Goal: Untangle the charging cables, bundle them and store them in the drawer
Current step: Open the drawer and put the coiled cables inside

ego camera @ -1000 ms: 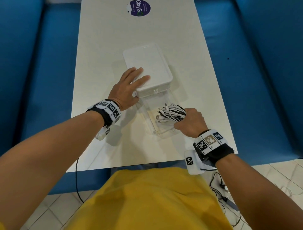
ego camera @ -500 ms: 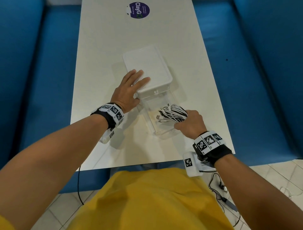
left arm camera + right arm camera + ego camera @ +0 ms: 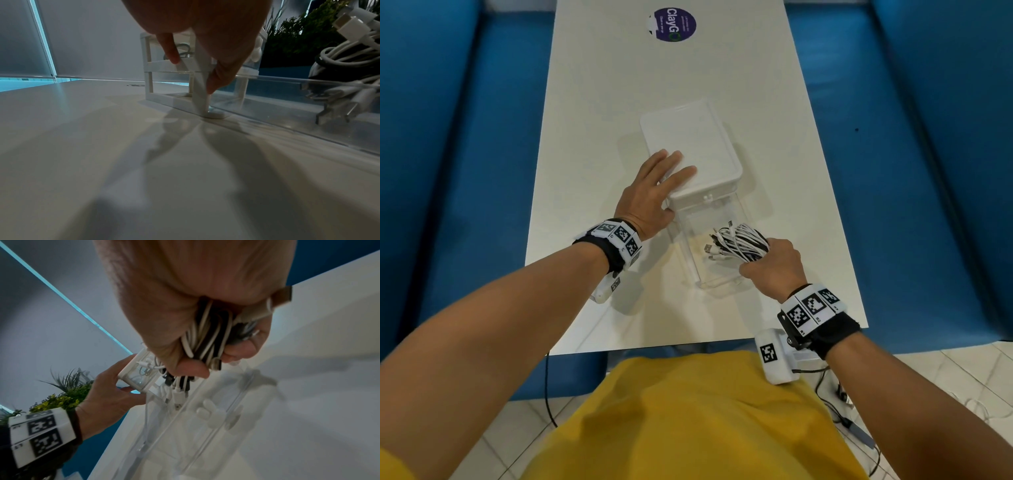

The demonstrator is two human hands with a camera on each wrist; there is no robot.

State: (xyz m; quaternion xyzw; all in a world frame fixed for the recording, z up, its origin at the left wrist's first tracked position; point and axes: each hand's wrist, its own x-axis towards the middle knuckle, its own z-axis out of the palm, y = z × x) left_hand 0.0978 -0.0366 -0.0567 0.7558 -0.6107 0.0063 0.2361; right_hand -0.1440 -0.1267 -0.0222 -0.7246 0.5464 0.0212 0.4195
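Observation:
A white drawer unit (image 3: 688, 144) stands mid-table, its clear drawer (image 3: 690, 260) pulled out toward me. My left hand (image 3: 654, 192) lies on the unit's top with fingers straight and the thumb down its front corner. In the left wrist view, that hand (image 3: 205, 32) presses the unit's frame (image 3: 148, 65). My right hand (image 3: 774, 267) grips a coiled bundle of white and black charging cables (image 3: 739, 241) over the drawer's right side. Plug ends hang into the drawer. In the right wrist view, my fingers (image 3: 242, 352) wrap the bundle (image 3: 207, 337) above the drawer (image 3: 216, 418).
The white table (image 3: 619, 308) ends just before my yellow shirt. Blue benches (image 3: 448, 171) run along both long sides. A purple round sticker (image 3: 674, 24) marks the far end. Loose black wires (image 3: 842, 394) lie on the tiled floor at the right.
My right hand has barely shifted with the bundle over the open drawer. The left hand stays on the unit's top.

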